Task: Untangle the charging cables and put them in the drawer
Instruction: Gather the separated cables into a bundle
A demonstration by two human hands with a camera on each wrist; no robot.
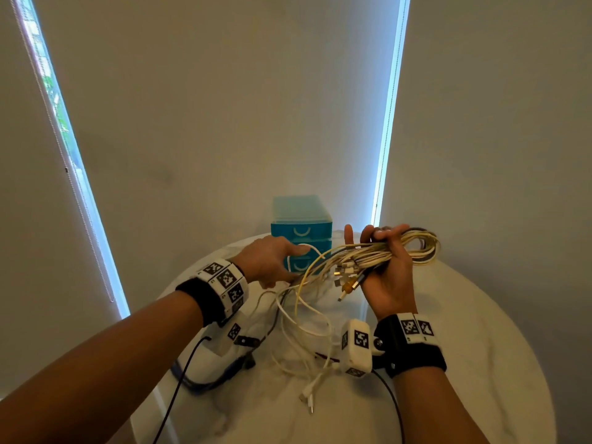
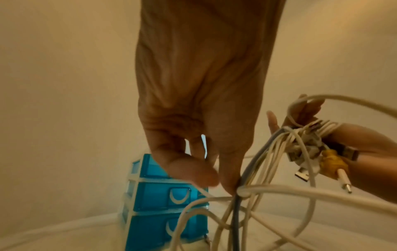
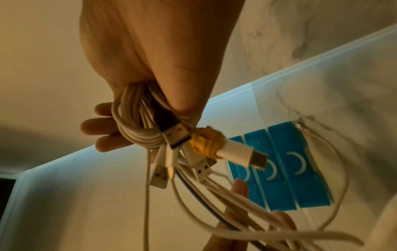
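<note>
- Untangling is in hand, head view: right hand (image 1: 389, 267) clamps the coiled cables (image 1: 413, 248) above the table (image 1: 480, 347); closed drawer unit (image 1: 301, 219) behind.
- Left wrist view: left hand (image 2: 199, 101) pinches one strand (image 2: 217, 198).
- Right wrist view: plugs (image 3: 236, 151) dangle; next, draw that strand free.

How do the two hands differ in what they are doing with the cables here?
The right hand is palm-up, fingers curled round a coiled bundle; the left hand is palm-down and pinches single strands between thumb and fingertips. The right hand keeps the plug ends gathered; the left works where strands cross below them. Both are raised above the table, in front of the blue drawers.
</note>
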